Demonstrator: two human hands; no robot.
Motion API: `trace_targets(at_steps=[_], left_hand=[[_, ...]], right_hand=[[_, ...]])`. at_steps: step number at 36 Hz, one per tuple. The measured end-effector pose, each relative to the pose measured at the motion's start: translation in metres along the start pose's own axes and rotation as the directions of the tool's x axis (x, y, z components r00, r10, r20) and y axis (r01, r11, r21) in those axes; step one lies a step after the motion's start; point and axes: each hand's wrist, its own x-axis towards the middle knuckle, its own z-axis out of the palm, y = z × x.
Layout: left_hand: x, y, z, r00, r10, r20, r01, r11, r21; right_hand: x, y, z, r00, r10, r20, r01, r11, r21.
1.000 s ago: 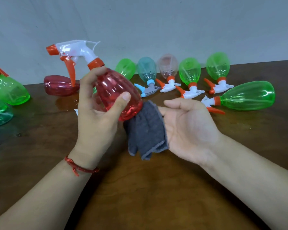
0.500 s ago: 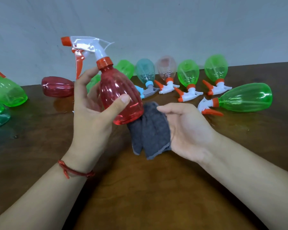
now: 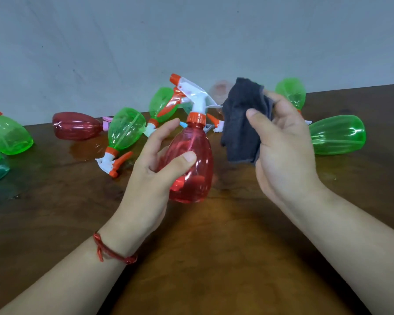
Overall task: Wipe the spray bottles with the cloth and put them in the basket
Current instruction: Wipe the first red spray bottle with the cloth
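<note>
The red spray bottle, translucent with an orange collar and nozzle on a white trigger head, is upright in the left hand, whose thumb and fingers wrap its belly, over the desk. Whether it holds liquid cannot be told. The right hand clutches the dark grey cloth, now raised beside the trigger head, not under the base as before. Green bottles and a dark red bottle lie behind.

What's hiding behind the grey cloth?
A pale pink bottle peeks out beside the cloth, held up by the right hand. A green bottle shows above that hand. Their nozzles are mostly covered.
</note>
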Motion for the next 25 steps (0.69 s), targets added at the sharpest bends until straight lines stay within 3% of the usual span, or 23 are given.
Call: trace_targets(at_steps=[5, 9, 13, 18, 21, 25], left_hand=[[-0.003, -0.001, 0.005, 0.999, -0.003, 0.033, 0.002, 0.999, 0.032], [-0.006, -0.005, 0.010, 0.997, 0.000, 0.072, -0.011, 0.988, 0.153], [-0.008, -0.008, 0.014, 0.997, -0.018, 0.073, 0.007, 0.990, 0.142], [-0.008, -0.007, 0.011, 0.998, -0.042, 0.042, 0.038, 0.996, 0.080], [-0.008, -0.006, 0.009, 0.998, -0.058, 0.003, 0.058, 0.997, 0.049], [-0.004, -0.006, 0.005, 0.999, -0.043, -0.028, 0.045, 0.996, 0.073]], right_hand=[[0.001, -0.001, -0.002, 0.966, -0.257, -0.028, 0.250, 0.957, -0.148], [0.000, -0.001, -0.001, 0.932, -0.354, 0.080, 0.361, 0.881, -0.305], [-0.002, 0.010, -0.003, 0.885, -0.306, 0.352, 0.455, 0.735, -0.503], [0.004, 0.011, -0.015, 0.757, -0.264, 0.597, 0.630, 0.538, -0.560], [0.009, 0.011, -0.018, 0.714, -0.229, 0.662, 0.670, 0.499, -0.550], [0.007, 0.009, -0.020, 0.735, -0.263, 0.625, 0.655, 0.516, -0.552]])
